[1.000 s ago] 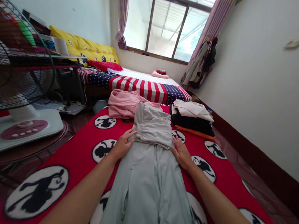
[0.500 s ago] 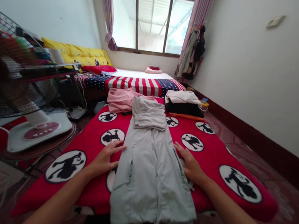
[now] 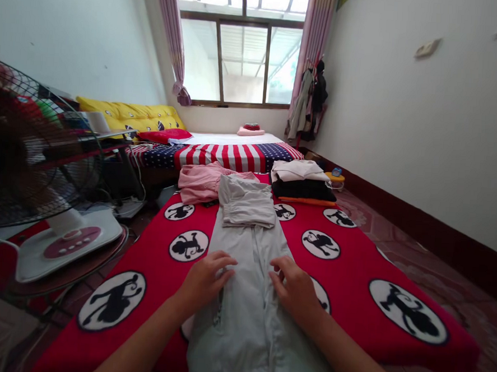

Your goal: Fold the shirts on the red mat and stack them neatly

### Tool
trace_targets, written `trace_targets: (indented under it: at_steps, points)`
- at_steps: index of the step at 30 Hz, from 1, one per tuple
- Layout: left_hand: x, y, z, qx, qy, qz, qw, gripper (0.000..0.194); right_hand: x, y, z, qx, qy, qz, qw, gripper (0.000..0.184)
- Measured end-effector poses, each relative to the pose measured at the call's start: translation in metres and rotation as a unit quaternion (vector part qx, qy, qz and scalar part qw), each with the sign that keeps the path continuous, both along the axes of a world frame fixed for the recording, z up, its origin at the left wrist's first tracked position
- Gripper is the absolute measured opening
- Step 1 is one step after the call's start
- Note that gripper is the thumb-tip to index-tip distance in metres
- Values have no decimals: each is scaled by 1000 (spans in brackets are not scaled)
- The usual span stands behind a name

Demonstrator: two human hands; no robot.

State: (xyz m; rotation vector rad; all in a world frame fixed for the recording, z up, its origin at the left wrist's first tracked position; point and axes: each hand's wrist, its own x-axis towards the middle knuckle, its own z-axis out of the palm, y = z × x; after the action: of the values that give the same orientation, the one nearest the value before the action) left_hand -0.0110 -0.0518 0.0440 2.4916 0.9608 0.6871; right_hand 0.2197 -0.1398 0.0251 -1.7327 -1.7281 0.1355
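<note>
The pale grey garment (image 3: 244,326) lies lengthwise before you on the red cloth (image 3: 353,265), its near end cut off by the view. Your left hand (image 3: 209,276) and right hand (image 3: 297,287) are over its two sides, fingers loosely curled, thumbs apart from them, pinching nothing you can make out; whether the tips press the fabric, you cannot tell. To flatten it well, spread your palms and work the lengthwise creases outward with light, even pressure. Mind the gathered fold (image 3: 249,211) farther up: a hard push could rumple it into the pink garment (image 3: 196,183) just behind. The folded stack (image 3: 303,186) stands beside that fold, to its right; the fan (image 3: 71,234) is well apart, leftward. Beyond is the bed (image 3: 229,155).
</note>
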Motion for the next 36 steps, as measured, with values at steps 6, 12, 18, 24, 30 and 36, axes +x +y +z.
trace_targets:
  at_steps: [6,12,18,24,30,36]
  points:
    - [35,-10,-19,-6,62,85,994,15,-22,27,9,-172,-131,-79,973,23]
    - [32,-11,-19,-36,77,76,993,8,-27,35,12,-145,-89,-40,985,14]
    - [7,-4,-16,-56,12,-22,998,14,-22,25,11,-141,-37,99,984,17]
    - [-60,26,-20,-9,44,-52,998,47,47,-1,0,6,-30,162,986,42]
    - [-78,42,-15,43,118,-75,989,62,92,0,-11,-27,-59,162,985,56]
    - [-72,44,-9,69,184,-105,975,64,115,2,-16,-60,-52,231,970,61]
